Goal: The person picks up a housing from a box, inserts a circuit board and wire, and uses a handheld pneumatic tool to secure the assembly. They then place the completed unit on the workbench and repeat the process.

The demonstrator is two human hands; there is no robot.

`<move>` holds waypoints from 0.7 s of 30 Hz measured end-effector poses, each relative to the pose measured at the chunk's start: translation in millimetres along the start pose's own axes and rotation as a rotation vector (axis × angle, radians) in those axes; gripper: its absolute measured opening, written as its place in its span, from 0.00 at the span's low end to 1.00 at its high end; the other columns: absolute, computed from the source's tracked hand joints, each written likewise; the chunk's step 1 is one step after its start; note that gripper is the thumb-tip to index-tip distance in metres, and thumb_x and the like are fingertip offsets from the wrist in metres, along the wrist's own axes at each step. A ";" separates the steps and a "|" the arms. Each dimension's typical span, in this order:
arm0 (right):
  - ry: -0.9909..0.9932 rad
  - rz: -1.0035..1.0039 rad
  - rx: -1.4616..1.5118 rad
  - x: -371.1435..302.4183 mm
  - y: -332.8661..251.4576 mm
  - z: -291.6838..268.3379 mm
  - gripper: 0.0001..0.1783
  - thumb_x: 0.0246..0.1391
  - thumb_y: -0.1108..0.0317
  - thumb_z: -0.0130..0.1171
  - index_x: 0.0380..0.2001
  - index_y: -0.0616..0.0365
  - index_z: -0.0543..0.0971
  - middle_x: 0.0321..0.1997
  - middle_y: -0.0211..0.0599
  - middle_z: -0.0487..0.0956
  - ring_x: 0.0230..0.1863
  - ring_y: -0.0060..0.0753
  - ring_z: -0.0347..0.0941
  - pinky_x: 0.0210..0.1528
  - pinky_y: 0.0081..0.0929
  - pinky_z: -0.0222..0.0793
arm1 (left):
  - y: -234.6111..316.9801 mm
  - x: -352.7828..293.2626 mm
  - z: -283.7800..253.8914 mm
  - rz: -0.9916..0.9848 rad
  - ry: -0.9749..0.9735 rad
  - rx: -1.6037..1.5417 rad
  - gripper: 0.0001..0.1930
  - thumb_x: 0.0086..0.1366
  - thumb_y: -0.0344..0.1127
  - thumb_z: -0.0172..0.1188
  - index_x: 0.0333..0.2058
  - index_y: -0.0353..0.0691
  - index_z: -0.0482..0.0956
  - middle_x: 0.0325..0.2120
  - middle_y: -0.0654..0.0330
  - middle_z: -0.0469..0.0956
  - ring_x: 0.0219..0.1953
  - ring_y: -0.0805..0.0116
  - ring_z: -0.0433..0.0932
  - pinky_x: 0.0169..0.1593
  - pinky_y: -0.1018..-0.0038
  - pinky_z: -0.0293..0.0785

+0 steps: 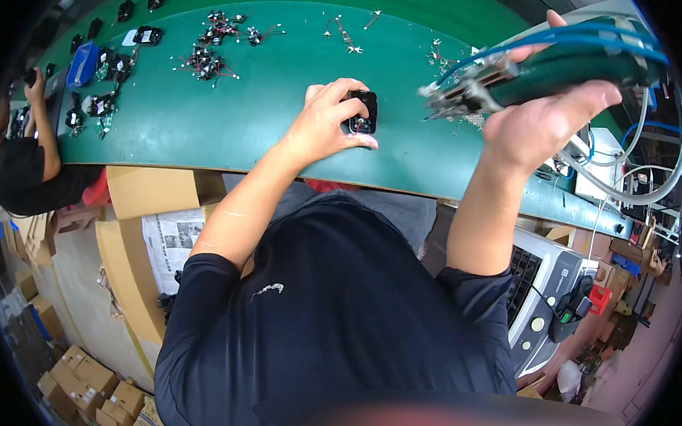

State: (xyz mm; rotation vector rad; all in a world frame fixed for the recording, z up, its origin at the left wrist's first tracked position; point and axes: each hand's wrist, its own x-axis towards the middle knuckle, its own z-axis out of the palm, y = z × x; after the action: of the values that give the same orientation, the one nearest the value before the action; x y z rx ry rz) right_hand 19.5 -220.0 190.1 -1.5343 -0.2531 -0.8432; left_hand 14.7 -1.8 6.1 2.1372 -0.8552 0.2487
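My left hand [327, 123] is closed around a small black plastic housing [368, 107] and presses it against the green table. A bit of the inside shows between thumb and fingers, while the rest lies under the hand. At the right, my right hand [539, 123] grips a green hand-held power tool [564, 74], raised above the table. Its metal nose [460, 96] points left toward the housing but stays apart from it. A blue hose [562, 32] runs along the tool's top.
Bunches of small wired parts [204, 62] lie at the far left of the green table [269, 126], near a blue tray [82, 66]. Loose wires are scattered at the back. At far left another person [23, 165] works. A grey floor-standing machine [543, 298] stands at my right.
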 end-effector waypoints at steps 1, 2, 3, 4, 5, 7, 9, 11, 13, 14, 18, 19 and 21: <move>0.035 -0.011 0.055 -10.8 -1.1 13.3 0.46 0.69 0.27 0.25 0.64 0.60 0.66 0.41 0.46 0.80 0.33 0.33 0.76 0.38 0.31 0.78 | -0.4 0.2 1.2 -0.005 -0.012 -0.014 0.26 0.43 0.54 0.81 0.34 0.44 0.83 0.55 0.60 0.76 0.53 0.58 0.75 0.58 0.62 0.65; -0.021 0.017 0.126 -18.7 2.9 13.0 0.47 0.68 0.26 0.25 0.63 0.60 0.66 0.39 0.46 0.80 0.33 0.34 0.76 0.37 0.30 0.77 | 0.9 0.2 1.5 -0.007 -0.012 -0.017 0.26 0.43 0.54 0.81 0.34 0.44 0.83 0.55 0.60 0.76 0.53 0.58 0.75 0.58 0.62 0.65; -0.076 0.047 0.196 -24.8 6.1 13.0 0.49 0.66 0.25 0.26 0.63 0.61 0.65 0.37 0.45 0.80 0.33 0.34 0.76 0.37 0.29 0.77 | 2.4 1.0 1.7 0.004 0.018 -0.021 0.25 0.42 0.54 0.81 0.32 0.44 0.83 0.53 0.61 0.76 0.53 0.59 0.75 0.57 0.62 0.63; -0.127 -0.042 0.080 -26.6 4.7 17.8 0.48 0.66 0.25 0.28 0.62 0.62 0.65 0.39 0.47 0.80 0.34 0.38 0.77 0.38 0.32 0.78 | 3.6 1.0 1.7 0.015 0.046 -0.025 0.24 0.42 0.54 0.80 0.30 0.45 0.83 0.52 0.63 0.76 0.52 0.61 0.76 0.57 0.62 0.62; -0.126 -0.037 0.079 -29.8 2.0 23.1 0.48 0.66 0.25 0.28 0.62 0.62 0.65 0.39 0.47 0.80 0.34 0.38 0.77 0.38 0.32 0.78 | 4.2 1.0 1.4 0.012 0.041 -0.027 0.24 0.42 0.54 0.80 0.30 0.45 0.83 0.52 0.63 0.76 0.52 0.61 0.76 0.57 0.62 0.62; -0.059 0.069 0.117 -34.7 -5.0 30.9 0.46 0.67 0.27 0.31 0.59 0.62 0.68 0.40 0.47 0.80 0.34 0.40 0.78 0.39 0.34 0.77 | 3.9 1.4 1.3 0.022 0.061 -0.027 0.23 0.43 0.55 0.80 0.29 0.44 0.85 0.52 0.63 0.76 0.52 0.61 0.75 0.57 0.63 0.62; -0.068 0.096 0.202 -29.1 -10.8 33.1 0.41 0.70 0.31 0.34 0.54 0.62 0.71 0.39 0.47 0.80 0.33 0.40 0.78 0.39 0.36 0.77 | 2.6 0.5 3.6 0.013 0.074 -0.026 0.22 0.44 0.55 0.79 0.29 0.44 0.85 0.52 0.62 0.76 0.53 0.61 0.75 0.57 0.62 0.61; 0.079 0.147 0.403 -18.1 -20.6 43.1 0.47 0.66 0.24 0.31 0.51 0.62 0.72 0.35 0.45 0.79 0.29 0.38 0.76 0.35 0.34 0.76 | 0.3 0.8 5.8 0.021 0.036 0.082 0.26 0.41 0.57 0.81 0.31 0.43 0.88 0.54 0.59 0.77 0.55 0.56 0.73 0.57 0.63 0.66; 0.415 0.165 0.429 -11.2 -50.2 80.6 0.49 0.67 0.26 0.35 0.61 0.67 0.68 0.26 0.36 0.76 0.20 0.30 0.69 0.22 0.29 0.72 | -0.5 2.5 2.4 0.037 0.011 0.055 0.27 0.42 0.56 0.81 0.35 0.44 0.88 0.53 0.58 0.77 0.54 0.56 0.73 0.56 0.64 0.66; 0.284 0.296 0.508 -13.5 -53.2 68.5 0.52 0.65 0.23 0.33 0.61 0.67 0.69 0.25 0.37 0.76 0.20 0.31 0.70 0.22 0.28 0.72 | -0.6 2.0 1.6 0.031 0.012 0.030 0.27 0.42 0.56 0.81 0.36 0.44 0.87 0.53 0.58 0.77 0.53 0.57 0.74 0.56 0.64 0.66; 0.040 0.335 0.606 -32.7 -20.3 46.9 0.59 0.59 0.16 0.29 0.58 0.69 0.70 0.24 0.40 0.76 0.18 0.33 0.72 0.21 0.26 0.73 | 1.6 2.6 -0.3 0.037 0.029 0.013 0.28 0.41 0.55 0.83 0.36 0.43 0.84 0.53 0.58 0.76 0.50 0.57 0.74 0.54 0.64 0.66; 0.042 0.337 0.605 -36.3 -9.5 44.9 0.59 0.59 0.16 0.29 0.58 0.69 0.70 0.24 0.40 0.76 0.18 0.33 0.72 0.21 0.26 0.73 | 1.7 3.0 -0.1 0.036 0.027 0.012 0.28 0.41 0.55 0.83 0.36 0.43 0.84 0.53 0.58 0.76 0.50 0.57 0.74 0.54 0.64 0.66; 0.016 0.303 0.558 -40.8 6.0 43.6 0.59 0.59 0.16 0.29 0.55 0.70 0.70 0.23 0.41 0.76 0.17 0.33 0.73 0.20 0.25 0.73 | 0.4 3.5 0.2 0.025 0.033 -0.004 0.28 0.40 0.55 0.83 0.33 0.43 0.82 0.53 0.58 0.76 0.48 0.57 0.73 0.54 0.64 0.66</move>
State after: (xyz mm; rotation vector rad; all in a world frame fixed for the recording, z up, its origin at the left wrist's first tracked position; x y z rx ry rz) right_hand 10.0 -167.4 162.8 -1.0085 -0.2140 -0.4874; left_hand 17.0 -3.9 7.7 2.1142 -0.8630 0.2935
